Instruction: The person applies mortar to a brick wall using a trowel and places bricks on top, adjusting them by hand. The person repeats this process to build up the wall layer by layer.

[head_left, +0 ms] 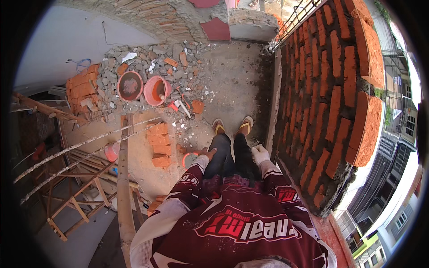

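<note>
My left hand (207, 154) is bare and rests beside my left thigh, its fingers stretched out and holding nothing that I can see. By my right thigh hangs my right hand (260, 154) in a white glove. Its back faces up, so the fingers are mostly hidden. A brick wall (313, 107) with grey mortar joints rises close to my right. Near my left hand, partly covered by my arm, is a round container with a reddish rim (189, 159). Stacked orange bricks (159, 142) lie left of it.
Ahead on the left, a pink bucket (156, 90) and a mortar-filled tub (130, 85) stand by broken rubble (109, 73). A hammer-like tool (183, 108) lies near them. A bamboo pole (124, 187) and two rough rods (85, 142) cross the left side, above a wooden frame (82, 203).
</note>
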Available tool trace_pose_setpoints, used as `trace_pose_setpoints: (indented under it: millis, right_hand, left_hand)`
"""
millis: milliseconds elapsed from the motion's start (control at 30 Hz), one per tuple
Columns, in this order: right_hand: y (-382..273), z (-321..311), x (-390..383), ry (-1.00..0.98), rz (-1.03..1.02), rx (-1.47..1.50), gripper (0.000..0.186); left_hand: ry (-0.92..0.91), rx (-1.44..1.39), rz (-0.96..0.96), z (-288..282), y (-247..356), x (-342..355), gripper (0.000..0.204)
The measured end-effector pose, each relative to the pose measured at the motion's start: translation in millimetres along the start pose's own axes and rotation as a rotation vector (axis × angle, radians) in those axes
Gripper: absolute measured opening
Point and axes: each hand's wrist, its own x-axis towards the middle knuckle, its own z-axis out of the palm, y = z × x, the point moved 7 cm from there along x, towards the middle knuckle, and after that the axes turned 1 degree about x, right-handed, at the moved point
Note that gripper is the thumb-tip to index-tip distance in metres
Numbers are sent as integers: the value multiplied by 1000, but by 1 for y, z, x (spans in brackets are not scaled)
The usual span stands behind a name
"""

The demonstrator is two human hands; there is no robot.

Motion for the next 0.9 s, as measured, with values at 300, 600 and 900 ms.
trace_pose_setpoints:
  millis: [300, 600, 900]
  right_hand:
    - [1, 13, -32, -155, 230, 197, 23]
    - [64, 14, -1, -70, 184, 8, 26]
    - [193, -7, -12, 62, 389, -237, 22]
  left_hand:
    - [-3, -89, -117, 96, -113, 34, 85]
    - [382, -632, -469, 59, -283, 184, 71]
    - [797, -817, -855, 29, -514, 372, 123]
